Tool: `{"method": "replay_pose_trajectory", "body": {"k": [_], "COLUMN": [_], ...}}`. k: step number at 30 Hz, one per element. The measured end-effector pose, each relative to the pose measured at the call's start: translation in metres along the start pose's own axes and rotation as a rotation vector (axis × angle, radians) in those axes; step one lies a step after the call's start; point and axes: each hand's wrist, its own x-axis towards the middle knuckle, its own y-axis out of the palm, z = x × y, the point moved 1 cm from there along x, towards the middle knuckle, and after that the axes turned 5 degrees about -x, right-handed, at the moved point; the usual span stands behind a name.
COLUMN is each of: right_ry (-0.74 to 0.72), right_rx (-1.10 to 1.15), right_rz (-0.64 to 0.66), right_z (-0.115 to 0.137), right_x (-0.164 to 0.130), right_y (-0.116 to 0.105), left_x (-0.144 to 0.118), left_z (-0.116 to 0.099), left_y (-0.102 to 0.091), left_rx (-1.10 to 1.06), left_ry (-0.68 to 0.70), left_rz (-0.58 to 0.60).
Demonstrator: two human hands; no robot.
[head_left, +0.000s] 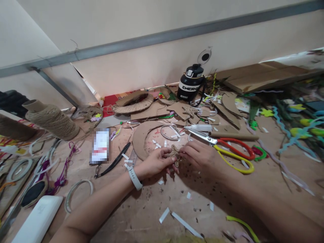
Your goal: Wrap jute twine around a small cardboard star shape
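Head view shows the left hand (154, 163) and the right hand (202, 158) meeting fingertip to fingertip, both pinched shut on a small star-shaped piece wrapped in brown jute twine (174, 154), held just above the worktop (141, 209) so each side is braced. Just beyond the right hand lie red-and-yellow-handled scissors (227, 150), close enough to grab. Farther left stands a large cone of jute twine (52, 119); a black water bottle (191, 83) stands near the wall.
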Motion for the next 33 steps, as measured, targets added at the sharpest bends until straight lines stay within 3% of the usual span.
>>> {"method": "replay_pose_trajectory", "body": {"k": [9, 19, 26, 33], "right_ry": [0.03, -0.025, -0.031, 0.008], "right_rx": [0.308, 0.257, 0.092, 0.127], "right_rz": [0.171, 0.145, 0.081, 0.146], "right_z": [-0.015, -0.012, -0.005, -0.001], "right_x": [0.003, 0.0, -0.003, -0.005], "right_y": [-0.015, -0.011, -0.005, -0.004], "left_x": [-0.002, 0.002, -0.002, -0.002], "left_z": [-0.002, 0.003, 0.001, 0.004], "left_y": [0.001, -0.003, 0.001, 0.0], "left_rx": [-0.027, -0.003, 0.003, 0.12], "left_ry": [-0.027, -0.023, -0.045, -0.058], "left_rz": [-0.02, -0.046, -0.017, 0.011]}}
